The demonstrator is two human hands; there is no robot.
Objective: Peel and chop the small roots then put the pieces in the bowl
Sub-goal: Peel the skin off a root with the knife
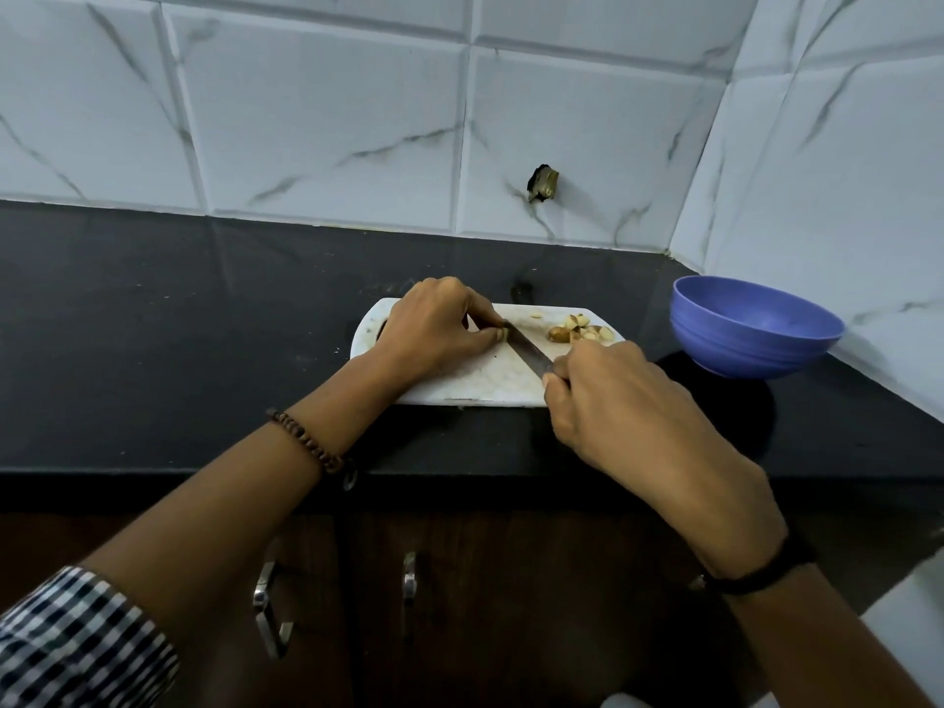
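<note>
Small pale root (504, 333) pinched by left hand (434, 327) on white cutting board (475, 380). Dark-bladed knife (526, 350) gripped by right hand (608, 396), blade beside root. Cut pieces (580, 332) just beyond knife; blue plastic bowl (756, 324) further right.

You are wearing a checked shirt; its left sleeve (76, 641) is showing dark and white squares and is sitting pushed well up the arm, leaving the forearm bare. Around your left wrist you are wearing a bracelet (306, 442) of small round brown beads, wooden-looking, with a small dark ring (350, 481) hanging from its near end. On your right wrist you are wearing a plain black band (766, 569), with a small metallic bit (697, 583) glinting at its inner side. Your left hand (434, 324) and right hand (613, 396) are going bare.
</note>
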